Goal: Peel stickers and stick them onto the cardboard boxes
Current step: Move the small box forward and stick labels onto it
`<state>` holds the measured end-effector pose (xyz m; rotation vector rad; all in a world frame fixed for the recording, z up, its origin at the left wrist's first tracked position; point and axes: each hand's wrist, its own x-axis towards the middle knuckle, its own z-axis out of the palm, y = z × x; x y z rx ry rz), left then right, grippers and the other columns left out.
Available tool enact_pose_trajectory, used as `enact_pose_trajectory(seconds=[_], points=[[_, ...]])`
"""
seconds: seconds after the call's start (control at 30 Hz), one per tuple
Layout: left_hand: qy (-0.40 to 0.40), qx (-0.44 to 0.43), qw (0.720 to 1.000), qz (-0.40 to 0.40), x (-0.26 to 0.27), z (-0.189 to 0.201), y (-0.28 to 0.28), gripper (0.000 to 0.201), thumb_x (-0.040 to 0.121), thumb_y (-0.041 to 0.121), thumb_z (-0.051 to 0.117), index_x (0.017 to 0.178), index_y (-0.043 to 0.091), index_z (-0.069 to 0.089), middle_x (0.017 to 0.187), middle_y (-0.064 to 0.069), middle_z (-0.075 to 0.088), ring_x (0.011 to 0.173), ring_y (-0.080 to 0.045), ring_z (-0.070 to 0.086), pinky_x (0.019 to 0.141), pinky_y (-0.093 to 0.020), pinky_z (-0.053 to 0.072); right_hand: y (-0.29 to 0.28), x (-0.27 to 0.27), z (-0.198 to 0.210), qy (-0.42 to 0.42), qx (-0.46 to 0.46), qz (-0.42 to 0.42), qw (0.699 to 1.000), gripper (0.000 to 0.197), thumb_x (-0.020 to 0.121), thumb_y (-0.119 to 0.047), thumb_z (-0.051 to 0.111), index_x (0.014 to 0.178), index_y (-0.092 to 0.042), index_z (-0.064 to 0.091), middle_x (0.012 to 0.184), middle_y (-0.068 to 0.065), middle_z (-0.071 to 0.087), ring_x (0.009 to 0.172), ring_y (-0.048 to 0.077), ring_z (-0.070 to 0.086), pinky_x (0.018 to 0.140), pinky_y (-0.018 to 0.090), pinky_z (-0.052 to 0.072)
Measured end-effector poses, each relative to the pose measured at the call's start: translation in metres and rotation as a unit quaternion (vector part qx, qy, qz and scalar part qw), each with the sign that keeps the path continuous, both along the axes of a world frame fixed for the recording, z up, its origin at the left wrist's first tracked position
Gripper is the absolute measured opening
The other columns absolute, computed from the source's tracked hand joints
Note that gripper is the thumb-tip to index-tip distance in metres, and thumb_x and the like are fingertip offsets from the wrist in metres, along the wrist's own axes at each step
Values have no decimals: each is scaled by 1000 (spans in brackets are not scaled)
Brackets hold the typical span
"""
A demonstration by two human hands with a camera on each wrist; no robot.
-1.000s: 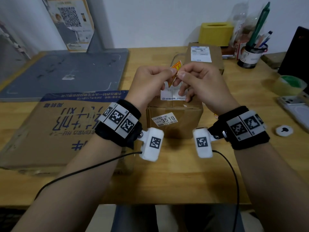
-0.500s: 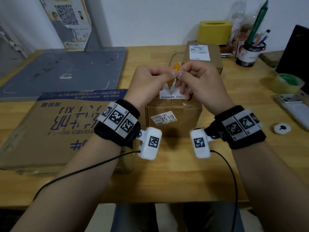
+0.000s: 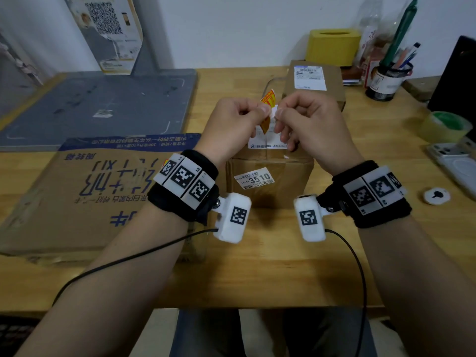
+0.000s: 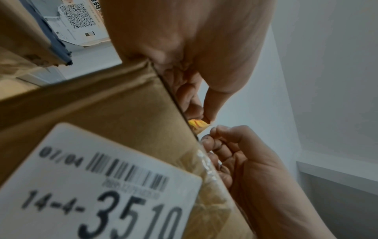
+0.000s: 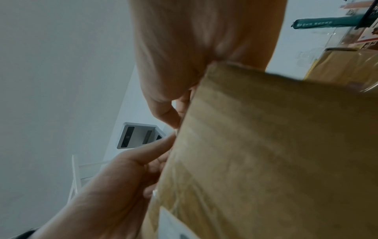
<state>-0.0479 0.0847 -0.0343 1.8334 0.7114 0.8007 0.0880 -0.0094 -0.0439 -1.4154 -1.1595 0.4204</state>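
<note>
An orange-yellow sticker (image 3: pixel 267 99) is held upright above the near cardboard box (image 3: pixel 270 186), which has a "3510" label on its front. My left hand (image 3: pixel 262 109) pinches the sticker between thumb and forefinger. My right hand (image 3: pixel 279 113) pinches a small white piece of its backing (image 3: pixel 274 111) right beside it. In the left wrist view the sticker (image 4: pixel 197 125) peeks out past the box edge (image 4: pixel 122 113) between both hands' fingertips. In the right wrist view the box (image 5: pixel 266 145) hides the sticker. A second box (image 3: pixel 332 73) with a white label stands behind.
A large flattened carton (image 3: pixel 77 197) lies at the left, with a grey board (image 3: pixel 98 104) behind it. At the right stand a yellow tissue box (image 3: pixel 332 46), a pen cup (image 3: pixel 386 78), a tape roll (image 3: pixel 443 126) and a phone (image 3: pixel 456 163).
The fingertips have drawn slightly apart. A white bit of backing now shows at the right fingertips, separated from the orange sticker. Both hands stay above the near box.
</note>
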Motion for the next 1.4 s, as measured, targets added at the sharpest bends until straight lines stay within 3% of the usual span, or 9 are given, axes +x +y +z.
enact_pose_trajectory(seconds=[0.2, 0.43, 0.6, 0.7, 0.8, 0.9, 0.97, 1.13, 1.4], points=[[3, 6, 1000, 3, 1, 0, -1, 21, 97, 28, 63, 78, 24, 72, 52, 10, 54, 49, -3, 48, 55, -20, 40, -1, 1, -1, 15, 2, -12, 1000, 12, 93, -5, 62, 83, -1, 66, 64, 10, 65, 50, 21, 59, 44, 28, 50], [-8, 20, 1000, 0, 4, -1, -3, 23, 97, 25, 66, 74, 29, 71, 47, 17, 56, 46, 0, 46, 50, -15, 38, -3, 4, 2, 70, -1, 14, 997, 27, 93, -24, 75, 93, 3, 71, 68, 12, 66, 54, 23, 62, 45, 28, 51], [-12, 20, 1000, 5, 4, -3, -1, 19, 96, 21, 66, 78, 26, 72, 56, 8, 56, 48, -2, 46, 51, -17, 39, 0, 7, 0, 61, -10, 9, 998, 11, 94, -12, 72, 88, -2, 72, 66, 13, 66, 51, 20, 62, 45, 28, 52], [-7, 6, 1000, 6, 2, -1, -2, 20, 96, 22, 66, 77, 26, 72, 52, 13, 56, 48, -2, 46, 51, -16, 40, -1, 7, 0, 62, -14, 10, 998, 11, 95, -6, 69, 87, 0, 72, 64, 12, 66, 50, 19, 60, 45, 28, 52], [9, -2, 1000, 3, 1, 2, -2, 27, 97, 24, 64, 71, 23, 70, 49, 14, 55, 47, -1, 47, 50, -16, 38, -1, 6, 0, 62, -13, 11, 998, 12, 95, -7, 69, 84, -2, 72, 64, 11, 66, 49, 18, 60, 44, 28, 52], [-11, -39, 999, -12, 1, 5, -1, 29, 100, 28, 58, 76, 18, 73, 63, 7, 60, 51, -6, 51, 47, -20, 36, 0, 5, 0, 66, -15, 7, 998, 11, 94, -9, 70, 85, -3, 72, 66, 12, 67, 50, 18, 60, 45, 27, 52], [-11, -48, 999, -13, 0, 6, -2, 29, 100, 31, 59, 77, 18, 73, 63, 8, 60, 51, -6, 51, 46, -19, 37, 0, 5, -1, 65, -17, 9, 998, 12, 95, -9, 69, 84, -6, 72, 65, 10, 67, 50, 17, 60, 45, 27, 52], [11, -21, 1000, -11, 1, 5, -3, 15, 94, 29, 69, 81, 26, 75, 65, 12, 62, 54, -3, 53, 49, -16, 39, -1, 8, -1, 54, -20, 26, 998, 15, 100, -7, 62, 87, -8, 70, 69, 11, 68, 52, 17, 62, 46, 28, 53], [14, -37, 999, -21, 2, 11, -7, 12, 96, 27, 67, 87, 23, 75, 72, 11, 65, 57, -2, 55, 49, -15, 40, -6, 6, -1, 61, 0, 36, 998, 17, 102, -6, 60, 87, -10, 68, 66, 5, 66, 54, 16, 64, 50, 29, 56]])
